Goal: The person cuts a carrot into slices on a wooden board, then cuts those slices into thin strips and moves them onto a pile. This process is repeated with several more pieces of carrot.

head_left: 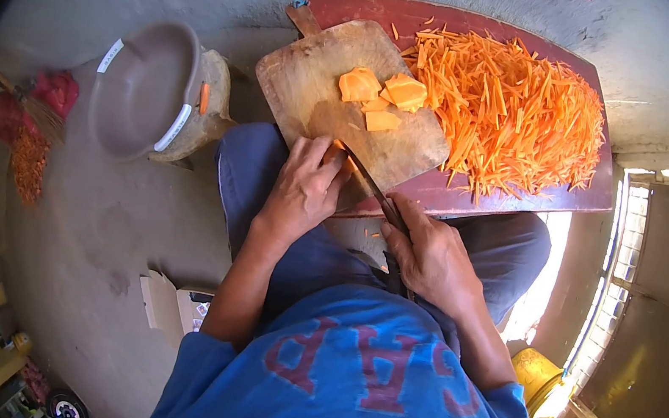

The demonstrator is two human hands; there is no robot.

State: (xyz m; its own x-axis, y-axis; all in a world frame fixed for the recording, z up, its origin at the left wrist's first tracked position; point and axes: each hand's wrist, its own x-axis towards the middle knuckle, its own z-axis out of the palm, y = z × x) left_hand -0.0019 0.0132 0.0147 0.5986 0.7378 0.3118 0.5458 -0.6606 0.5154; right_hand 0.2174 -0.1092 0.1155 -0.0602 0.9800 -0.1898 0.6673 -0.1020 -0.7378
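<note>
My right hand [433, 255] is wrapped round the handle of a knife [373, 187], its blade pointing up and left over the near edge of a wooden cutting board [302, 76]. Beside the blade tip, my left hand [306, 184] has its fingers bent over a small orange piece [341, 146], mostly covered by the fingers. Several orange slices [359, 85] lie further up the board. Right of the board, a large heap of thin orange strips [510, 114] covers much of a dark red table [363, 5].
On the left, a grey-brown basin [143, 92] rests against a stool [216, 90] with an orange piece on it. A red bag [56, 91] is at the far left. An open cardboard box [165, 302] sits on the floor, and a yellow bucket [535, 376] stands at lower right.
</note>
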